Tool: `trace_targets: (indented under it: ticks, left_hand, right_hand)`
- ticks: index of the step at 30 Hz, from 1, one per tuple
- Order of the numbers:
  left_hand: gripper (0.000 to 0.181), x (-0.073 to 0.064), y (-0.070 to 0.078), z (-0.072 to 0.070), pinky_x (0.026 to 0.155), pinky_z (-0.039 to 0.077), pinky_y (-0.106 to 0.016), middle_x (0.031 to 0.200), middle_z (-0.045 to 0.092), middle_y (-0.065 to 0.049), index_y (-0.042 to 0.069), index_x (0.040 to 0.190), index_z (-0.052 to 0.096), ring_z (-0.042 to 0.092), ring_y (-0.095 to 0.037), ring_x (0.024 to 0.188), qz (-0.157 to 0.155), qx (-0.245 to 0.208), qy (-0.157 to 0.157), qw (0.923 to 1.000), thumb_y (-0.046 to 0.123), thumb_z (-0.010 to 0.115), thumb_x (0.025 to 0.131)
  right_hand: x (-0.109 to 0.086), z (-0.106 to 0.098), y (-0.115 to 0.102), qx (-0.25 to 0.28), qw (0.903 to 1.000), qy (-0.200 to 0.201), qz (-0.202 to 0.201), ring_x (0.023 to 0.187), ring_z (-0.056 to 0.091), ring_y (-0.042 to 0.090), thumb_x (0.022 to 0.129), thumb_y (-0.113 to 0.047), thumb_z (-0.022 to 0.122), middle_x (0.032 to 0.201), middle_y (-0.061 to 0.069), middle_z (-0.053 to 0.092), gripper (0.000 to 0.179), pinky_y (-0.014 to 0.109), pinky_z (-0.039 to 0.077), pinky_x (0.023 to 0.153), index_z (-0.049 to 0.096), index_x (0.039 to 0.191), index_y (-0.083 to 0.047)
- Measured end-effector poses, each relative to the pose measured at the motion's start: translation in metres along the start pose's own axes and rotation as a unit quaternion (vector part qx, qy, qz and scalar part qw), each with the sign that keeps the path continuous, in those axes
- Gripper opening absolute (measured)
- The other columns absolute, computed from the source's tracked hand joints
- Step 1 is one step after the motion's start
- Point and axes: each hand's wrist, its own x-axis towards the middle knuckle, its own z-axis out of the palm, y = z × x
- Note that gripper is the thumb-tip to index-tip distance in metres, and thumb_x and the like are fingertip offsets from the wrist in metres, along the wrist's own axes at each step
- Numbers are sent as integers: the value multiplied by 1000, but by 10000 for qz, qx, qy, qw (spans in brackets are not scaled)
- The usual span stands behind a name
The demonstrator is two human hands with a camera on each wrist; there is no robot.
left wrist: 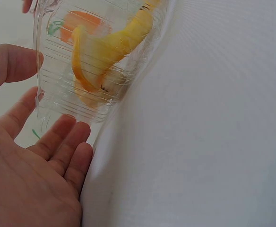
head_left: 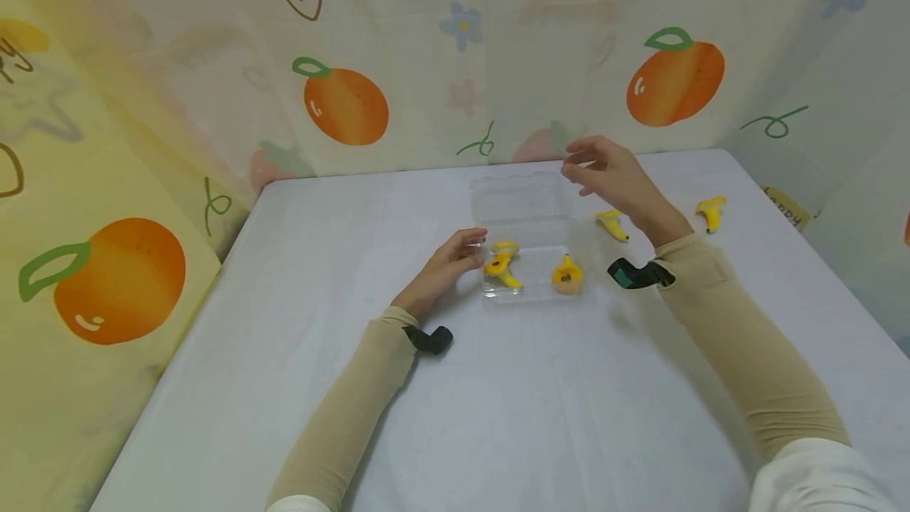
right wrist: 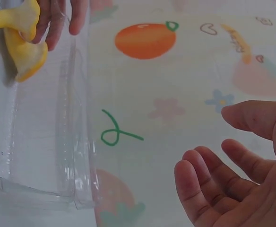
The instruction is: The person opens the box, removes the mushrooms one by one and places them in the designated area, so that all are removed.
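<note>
Three yellow chanterelle-like mushrooms [head_left: 566, 279], two grouped at the left and one at the right, lie in one clear plastic box [head_left: 536, 271] with its lid [head_left: 522, 200] open, and two more mushrooms [head_left: 613, 226] lie to its right. The left hand [head_left: 449, 263], loosely spread, has its fingertips at the box's left edge; the right hand [head_left: 610, 172], relaxed and holding nothing, is raised beside the lid. Beneath is one white-covered desk [head_left: 398, 417], backed by cloth [head_left: 554, 46] showing two whole oranges [head_left: 347, 107].
</note>
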Motion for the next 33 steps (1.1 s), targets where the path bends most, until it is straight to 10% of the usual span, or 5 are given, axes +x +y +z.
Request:
trace_targets:
  ticks: [33]
  left_hand:
    - [55,0,0,0,121,32,-51,156,44,-8,15,152,42,43,-27,141,17,5,-15,10000,16,57,99]
  right_hand:
    - [3,24,13,303,9986,-438,-52,111,60,21,101,-29,60,135,13,60,46,34,55,90,48,141,-8]
